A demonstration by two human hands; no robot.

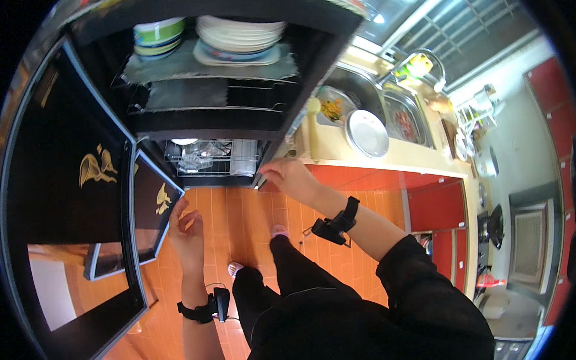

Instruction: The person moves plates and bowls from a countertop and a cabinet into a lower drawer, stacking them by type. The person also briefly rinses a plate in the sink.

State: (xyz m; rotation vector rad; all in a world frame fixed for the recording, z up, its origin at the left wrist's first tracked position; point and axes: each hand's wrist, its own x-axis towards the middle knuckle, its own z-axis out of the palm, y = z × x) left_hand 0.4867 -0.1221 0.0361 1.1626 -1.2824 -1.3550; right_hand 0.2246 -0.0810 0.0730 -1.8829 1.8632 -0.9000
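Before me stands a dark cabinet [205,134] with its upper door [58,154] and lower door [153,208] swung out to the left. My left hand [187,228] is at the edge of the lower door, fingers bent and apart; whether it touches the door I cannot tell. My right hand [283,173] is by the cabinet's lower right corner, holding nothing that I can see. On the upper shelf sit a stack of white plates [240,34] and a stack of bowls [158,37]. The lower compartment holds clear glassware [199,157] on a wire rack [221,172].
Right of the cabinet runs a counter [401,157] with a white round dish [368,133], a sink [360,82] and a colander of orange-yellow food [332,107]. Red cabinets [434,206] lie below. A wok [496,226] is farther right.
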